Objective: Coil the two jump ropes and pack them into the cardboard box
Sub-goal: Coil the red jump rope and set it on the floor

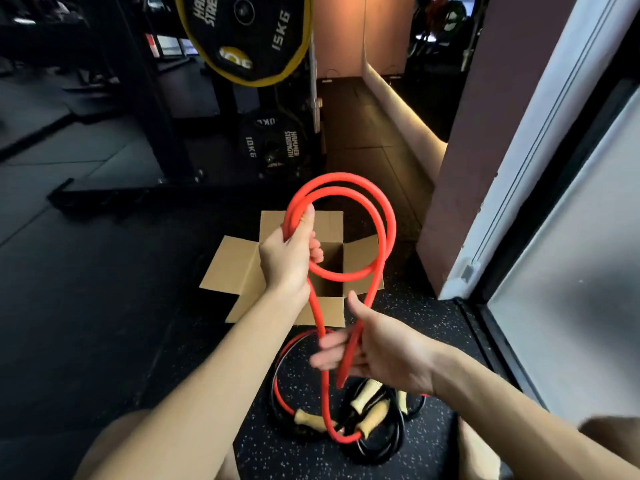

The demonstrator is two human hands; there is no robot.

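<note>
My left hand point(289, 252) is raised over the open cardboard box point(239, 271) and grips two loops of the red jump rope point(382, 216). From those loops the red rope runs down through my right hand point(377, 351), whose fingers curl loosely around one strand. Below, the rest of the red rope trails to the floor among wooden handles point(372, 415). The black jump rope point(384, 448) lies in a loose heap there, tangled with the red one. The box stands on the floor with its flaps spread, and nothing shows in the part of its inside that I can see.
A black weight rack with a 15 kg plate point(249, 32) and a 10 kg plate point(273, 143) stands behind the box. A wall and a white door frame point(519, 188) rise on the right. The floor is dark speckled rubber. My knees show at the bottom edge.
</note>
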